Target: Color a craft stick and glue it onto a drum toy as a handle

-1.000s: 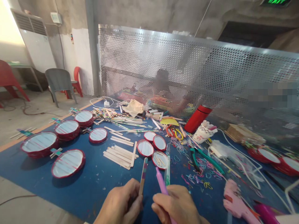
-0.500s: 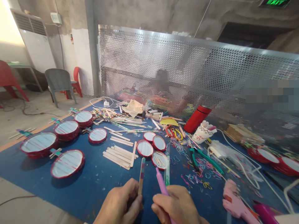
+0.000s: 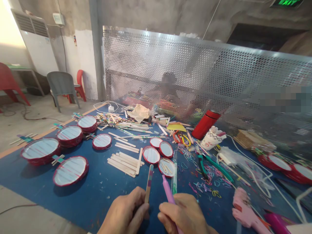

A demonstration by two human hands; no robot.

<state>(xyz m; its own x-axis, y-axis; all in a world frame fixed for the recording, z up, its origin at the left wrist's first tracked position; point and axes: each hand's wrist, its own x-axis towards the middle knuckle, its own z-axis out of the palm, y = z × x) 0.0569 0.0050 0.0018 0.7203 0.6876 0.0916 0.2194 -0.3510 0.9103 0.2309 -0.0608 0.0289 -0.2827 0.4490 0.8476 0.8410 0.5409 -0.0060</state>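
At the far left, red-rimmed round pieces (image 3: pixel 41 148) are set out on the blue table (image 3: pixel 95 201). Plain sticks (image 3: pixel 123 165) are laid loosely beside small red-rimmed discs (image 3: pixel 151 155). The colour-banded stick (image 3: pixel 148 187) is pinched upright between the thumb and fingers of the left hand (image 3: pixel 125 211); its tip has been tilted slightly toward the purple pen (image 3: pixel 167 190). Banding is seen on the upper part, with bare wood below. The pen is gripped by the right hand (image 3: pixel 184 211), its position almost unchanged. The shift is therefore judged a minor adjustment: stick and pen are near but apart, and no new marking is shown. Farther right, green-handled pliers (image 3: pixel 219 169) lie among coloured bands (image 3: pixel 202 187), and a pink glue gun (image 3: pixel 245 208) is placed nearer the edge.
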